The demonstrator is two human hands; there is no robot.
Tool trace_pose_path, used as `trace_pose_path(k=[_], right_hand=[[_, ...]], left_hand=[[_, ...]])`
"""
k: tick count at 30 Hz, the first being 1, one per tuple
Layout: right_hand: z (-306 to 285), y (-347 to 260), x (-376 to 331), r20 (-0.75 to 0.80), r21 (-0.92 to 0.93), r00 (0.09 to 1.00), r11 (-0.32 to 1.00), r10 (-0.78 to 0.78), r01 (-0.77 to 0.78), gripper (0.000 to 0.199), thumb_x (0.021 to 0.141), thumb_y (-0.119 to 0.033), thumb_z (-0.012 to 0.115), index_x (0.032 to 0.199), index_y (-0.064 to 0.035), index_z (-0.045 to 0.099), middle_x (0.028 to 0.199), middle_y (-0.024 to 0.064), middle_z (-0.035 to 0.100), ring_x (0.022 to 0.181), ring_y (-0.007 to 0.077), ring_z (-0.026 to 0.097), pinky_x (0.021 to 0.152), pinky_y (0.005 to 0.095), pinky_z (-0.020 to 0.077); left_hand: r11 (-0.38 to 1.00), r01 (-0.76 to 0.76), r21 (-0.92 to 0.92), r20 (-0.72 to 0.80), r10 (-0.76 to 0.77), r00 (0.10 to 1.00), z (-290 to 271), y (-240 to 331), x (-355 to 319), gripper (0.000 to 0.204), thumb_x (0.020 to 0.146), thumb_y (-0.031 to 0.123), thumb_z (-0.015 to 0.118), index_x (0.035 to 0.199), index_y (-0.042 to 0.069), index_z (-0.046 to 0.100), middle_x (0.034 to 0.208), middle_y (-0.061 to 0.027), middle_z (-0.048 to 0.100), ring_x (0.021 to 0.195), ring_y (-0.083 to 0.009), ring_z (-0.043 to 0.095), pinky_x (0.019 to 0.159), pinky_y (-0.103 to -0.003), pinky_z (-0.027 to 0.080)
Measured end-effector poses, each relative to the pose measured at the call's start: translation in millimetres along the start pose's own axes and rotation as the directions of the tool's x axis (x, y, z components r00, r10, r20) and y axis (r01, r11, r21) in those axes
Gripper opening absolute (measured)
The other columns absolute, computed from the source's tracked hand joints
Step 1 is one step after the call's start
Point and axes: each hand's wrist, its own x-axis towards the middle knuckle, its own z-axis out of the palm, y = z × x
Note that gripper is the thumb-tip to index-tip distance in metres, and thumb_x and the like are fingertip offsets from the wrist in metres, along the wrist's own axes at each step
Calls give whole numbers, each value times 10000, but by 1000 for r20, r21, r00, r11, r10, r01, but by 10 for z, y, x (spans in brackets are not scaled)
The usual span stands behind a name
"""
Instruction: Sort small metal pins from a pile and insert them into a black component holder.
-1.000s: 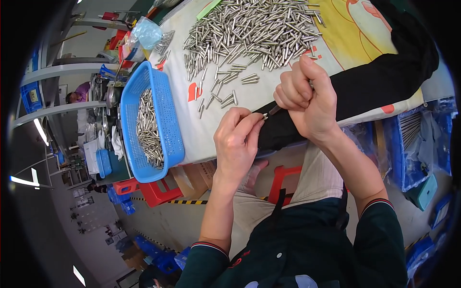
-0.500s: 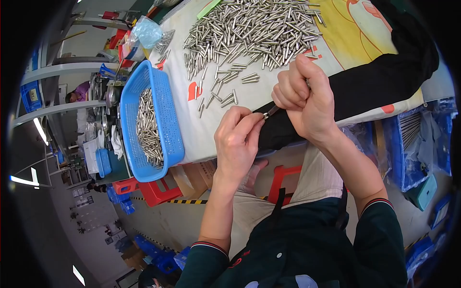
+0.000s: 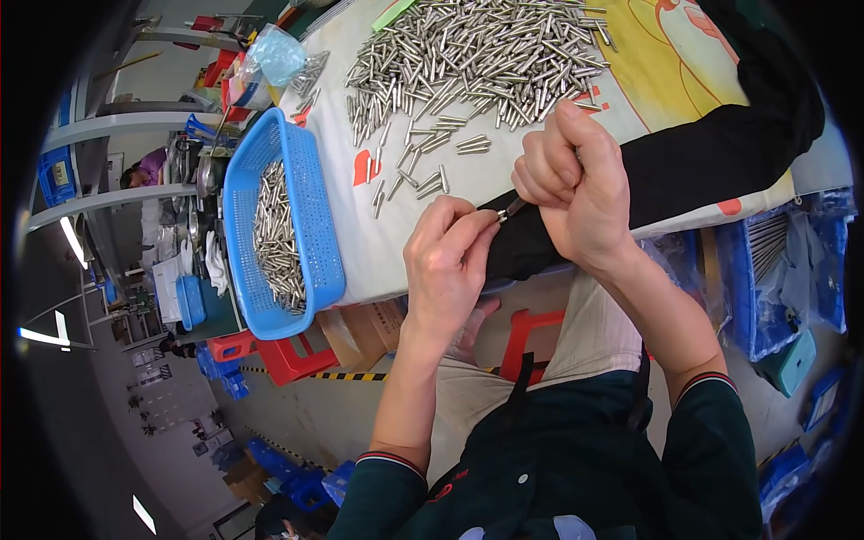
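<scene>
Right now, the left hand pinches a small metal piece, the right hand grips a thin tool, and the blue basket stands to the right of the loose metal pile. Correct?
Not quite: the head view shows the blue basket to the left of the loose metal pile. The left hand does pinch a small metal piece, and the right hand grips a thin tool.

Near the centre, the left grip point(image 3: 443, 261) hides most of a pin point(image 3: 502, 216), and the right grip point(image 3: 576, 184) covers the rest of a tool point(image 3: 516, 208). The top edge cuts off the pin heap point(image 3: 477, 63). The lower edge crops the shirt point(image 3: 576, 450); lower left, a dark shape point(image 3: 283, 519) is too dim to tell.
</scene>
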Motion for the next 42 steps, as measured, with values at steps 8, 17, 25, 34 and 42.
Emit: trace_pose_path(k=[8,17,25,34,42], right_hand=[[75,18,12,-11,-142,1000,990,14,-16,454,952,-269,357,535,-104,289,443,-20,247,408,69,159,408,249,162],[206,91,-37,60,-365,997,929,-51,69,397,899,-184,483,557,-28,357,520,-58,327,517,27,271,425,242,223],[160,124,39,6,-304,998,950,-66,64,425,921,-182,443,529,-101,299,477,-55,272,418,38,207,402,234,181],[-95,-101,-62,-56,96,994,991,-92,97,447,927,-221,401,512,-106,280,437,-27,257,380,65,181,388,252,162],[-45,-8,-102,-20,103,998,993,-57,58,442,931,-225,420,525,-101,297,454,-31,277,396,57,204,387,237,173]], left_hand=[[1000,-23,-4,-13,23,1000,18,0,-2,135,654,-63,662,770,-9,619,698,-87,516,608,-233,520,541,-328,423],[993,-110,31,-20,111,994,-10,10,42,125,650,-68,658,754,-15,611,692,-93,525,612,-243,530,537,-333,429],[997,-74,12,6,74,997,3,4,36,110,672,-66,646,771,-23,625,701,-107,538,592,-247,537,536,-326,435],[997,19,-76,27,-17,999,-22,50,24,93,711,-77,639,788,-29,622,717,-74,524,588,-153,535,514,-258,425],[999,35,-37,33,-33,999,-9,84,34,84,713,-74,639,782,-31,620,714,-80,524,591,-163,538,520,-257,432]])
